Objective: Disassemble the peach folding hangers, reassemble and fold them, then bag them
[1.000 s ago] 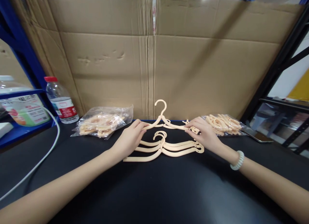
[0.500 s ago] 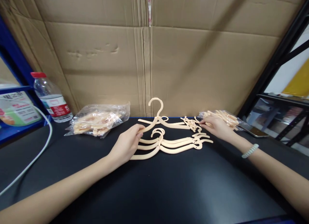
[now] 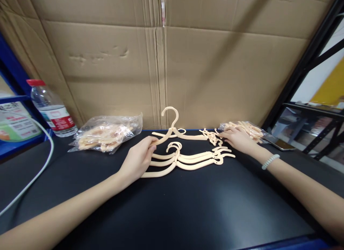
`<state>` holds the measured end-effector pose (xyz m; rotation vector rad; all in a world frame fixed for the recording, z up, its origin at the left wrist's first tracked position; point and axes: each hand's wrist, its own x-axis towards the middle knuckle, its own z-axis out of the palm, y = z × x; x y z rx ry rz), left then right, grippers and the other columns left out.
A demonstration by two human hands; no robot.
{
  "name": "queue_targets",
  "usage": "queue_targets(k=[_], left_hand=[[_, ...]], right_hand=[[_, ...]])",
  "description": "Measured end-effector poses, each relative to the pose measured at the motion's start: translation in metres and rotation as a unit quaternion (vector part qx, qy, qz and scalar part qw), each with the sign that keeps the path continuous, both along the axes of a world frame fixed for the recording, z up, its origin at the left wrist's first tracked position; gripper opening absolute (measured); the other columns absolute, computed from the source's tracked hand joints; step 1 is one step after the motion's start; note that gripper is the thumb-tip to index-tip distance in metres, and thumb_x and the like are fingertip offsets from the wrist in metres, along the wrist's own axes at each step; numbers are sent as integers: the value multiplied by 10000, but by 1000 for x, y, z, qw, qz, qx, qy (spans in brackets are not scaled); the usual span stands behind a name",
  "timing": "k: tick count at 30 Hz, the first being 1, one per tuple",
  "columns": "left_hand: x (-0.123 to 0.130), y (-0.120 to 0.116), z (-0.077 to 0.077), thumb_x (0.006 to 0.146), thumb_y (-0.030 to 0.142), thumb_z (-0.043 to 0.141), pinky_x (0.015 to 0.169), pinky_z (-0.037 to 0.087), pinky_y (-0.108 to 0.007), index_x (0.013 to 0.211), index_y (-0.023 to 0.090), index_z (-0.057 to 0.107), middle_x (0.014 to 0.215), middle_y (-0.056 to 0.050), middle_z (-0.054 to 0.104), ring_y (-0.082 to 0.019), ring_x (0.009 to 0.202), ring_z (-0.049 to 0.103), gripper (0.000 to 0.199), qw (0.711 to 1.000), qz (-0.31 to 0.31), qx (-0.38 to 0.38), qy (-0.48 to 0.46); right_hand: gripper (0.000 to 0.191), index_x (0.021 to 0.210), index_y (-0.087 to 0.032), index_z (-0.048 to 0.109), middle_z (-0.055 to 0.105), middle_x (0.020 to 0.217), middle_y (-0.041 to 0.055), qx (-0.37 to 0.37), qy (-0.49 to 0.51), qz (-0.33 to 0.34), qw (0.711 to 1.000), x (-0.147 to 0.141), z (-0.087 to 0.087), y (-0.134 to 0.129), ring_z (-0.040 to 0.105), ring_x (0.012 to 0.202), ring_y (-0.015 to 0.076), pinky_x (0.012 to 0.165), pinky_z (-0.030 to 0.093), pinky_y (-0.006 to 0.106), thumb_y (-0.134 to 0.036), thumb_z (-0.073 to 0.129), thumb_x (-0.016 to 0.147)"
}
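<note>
My left hand is closed on the left arm of a cream plastic hanger, whose hook points up. Below it, several overlapping hangers lie on the black table, their left ends partly behind my left hand. Small cream pieces form a loose pile at the right end of the held hanger. My right hand reaches beside this pile, in front of a plastic bag of cream parts. Its fingertips are close together, and whatever they may hold is too small to make out.
A larger clear bag of cream parts lies at the left, near a red-capped bottle and a white cable. A phone rests at the right. Cardboard stands behind the table.
The whole view has shifted slightly, moving the scene a little to the left. My left hand still grips the hanger, and my right hand remains by the small pieces.
</note>
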<state>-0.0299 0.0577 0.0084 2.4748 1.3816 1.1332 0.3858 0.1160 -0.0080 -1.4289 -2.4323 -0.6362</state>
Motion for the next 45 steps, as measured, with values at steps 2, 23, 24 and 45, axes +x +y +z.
queue_targets(k=[2, 23, 24, 45], left_hand=[[0, 0, 1, 915, 230, 392, 677, 441, -290, 1015, 206, 536, 865, -16, 618, -174, 737, 573, 177, 1000, 2, 5, -4], [2, -4, 8, 907, 193, 399, 710, 448, -302, 1009, 205, 530, 884, -25, 621, -173, 764, 575, 166, 1000, -3, 22, -14], [1, -5, 9, 907, 193, 397, 710, 448, -304, 1010, 205, 529, 887, -27, 623, -175, 765, 576, 169, 1000, -3, 21, -14], [1, -8, 1, 921, 253, 397, 676, 448, -291, 1020, 214, 533, 872, -19, 625, -185, 755, 594, 173, 1000, -3, 3, -4]], right_hand=[[238, 985, -233, 702, 707, 998, 91, 0, -5, -2, 1000, 0, -3, 1, 556, 1018, 303, 799, 395, 433, -135, 543, 836], [312, 998, -203, 689, 678, 999, 103, 49, 40, 22, 998, 1, 1, 6, 556, 971, 284, 803, 397, 422, -300, 395, 957], [325, 994, -193, 688, 675, 989, 110, 56, 75, 27, 995, 0, 2, 6, 568, 946, 275, 798, 412, 415, -306, 385, 959], [255, 862, -178, 652, 713, 841, 71, -235, 762, 79, 598, -84, 18, -50, 685, 785, 173, 783, 572, 312, -385, 739, 741]])
